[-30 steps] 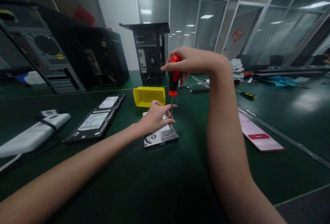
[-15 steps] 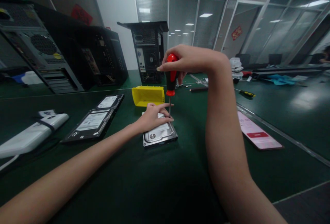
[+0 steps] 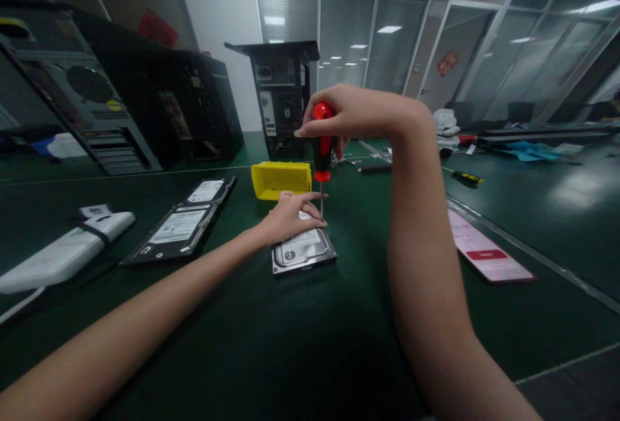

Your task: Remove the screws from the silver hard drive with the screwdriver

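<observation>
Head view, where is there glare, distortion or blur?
Head view: whitish glare on the dark green tabletop at far right; head view: leftmost black and grey computer tower leans, probably lens distortion; head view: red and black screwdriver fairly sharp.

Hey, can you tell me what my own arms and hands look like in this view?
Your left arm and right arm are bare up to the picture's edge, with no clear sleeve. The left hand and right hand wear no gloves. I see no watch, bracelet, ring or marking.
</observation>
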Demonstrator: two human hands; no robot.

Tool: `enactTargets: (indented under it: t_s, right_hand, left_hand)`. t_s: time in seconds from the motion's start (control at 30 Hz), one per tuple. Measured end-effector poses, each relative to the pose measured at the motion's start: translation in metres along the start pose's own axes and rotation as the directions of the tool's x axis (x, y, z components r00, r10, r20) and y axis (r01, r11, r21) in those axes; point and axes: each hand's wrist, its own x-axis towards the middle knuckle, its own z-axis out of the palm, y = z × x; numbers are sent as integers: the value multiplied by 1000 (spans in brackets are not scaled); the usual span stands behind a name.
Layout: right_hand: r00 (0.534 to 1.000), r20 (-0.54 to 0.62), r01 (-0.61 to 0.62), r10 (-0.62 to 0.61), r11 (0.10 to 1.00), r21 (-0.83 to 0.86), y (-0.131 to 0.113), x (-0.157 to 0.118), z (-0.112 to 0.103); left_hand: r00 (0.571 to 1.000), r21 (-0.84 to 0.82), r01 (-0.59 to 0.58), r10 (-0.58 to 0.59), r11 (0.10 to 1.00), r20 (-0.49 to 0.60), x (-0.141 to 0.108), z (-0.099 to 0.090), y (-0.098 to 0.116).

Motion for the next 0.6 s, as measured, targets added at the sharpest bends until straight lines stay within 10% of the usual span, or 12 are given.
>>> enactTargets:
  t_s: [0.6]
  right_hand:
    - [1000,-4,24,-24,1000,14,6,1,1]
  left_hand:
    - [1000,-88,5,-6,996,-12,-2,2,-3]
